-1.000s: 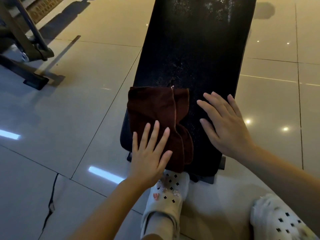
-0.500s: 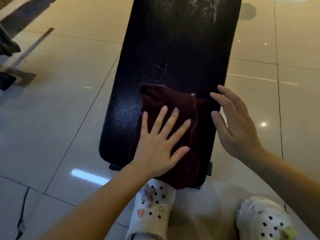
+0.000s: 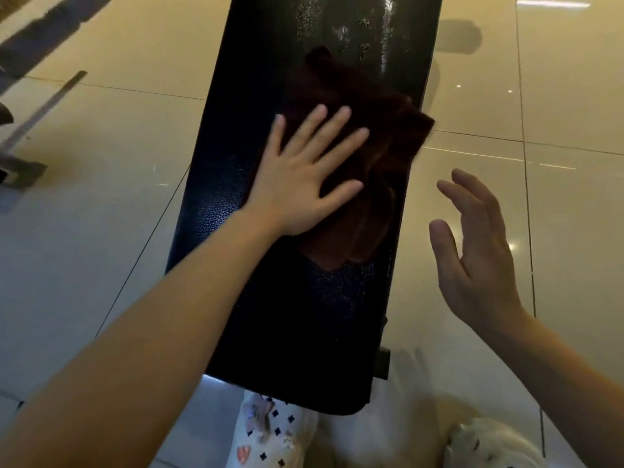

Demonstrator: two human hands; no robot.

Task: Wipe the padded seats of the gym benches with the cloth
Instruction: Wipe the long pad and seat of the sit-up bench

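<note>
A long black padded bench seat (image 3: 297, 325) runs from the bottom centre up and away from me. On its middle lies a dark maroon cloth (image 3: 374, 136), rumpled, its right edge reaching the seat's right side. My left hand (image 3: 304, 170) presses flat on the cloth with fingers spread and straight. My right hand (image 3: 472, 244) hovers in the air to the right of the seat, fingers relaxed, holding nothing and touching nothing. Wet streaks shine on the far part of the seat.
Glossy beige floor tiles (image 3: 101, 184) surround the bench. A dark metal frame of other gym equipment (image 3: 23, 143) stands at the far left. My two white patterned shoes (image 3: 270, 434) are at the near end of the bench.
My left hand has pushed the cloth up the seat, away from me and to the right. My right hand has lifted off the seat's right edge and now hangs beside it.
</note>
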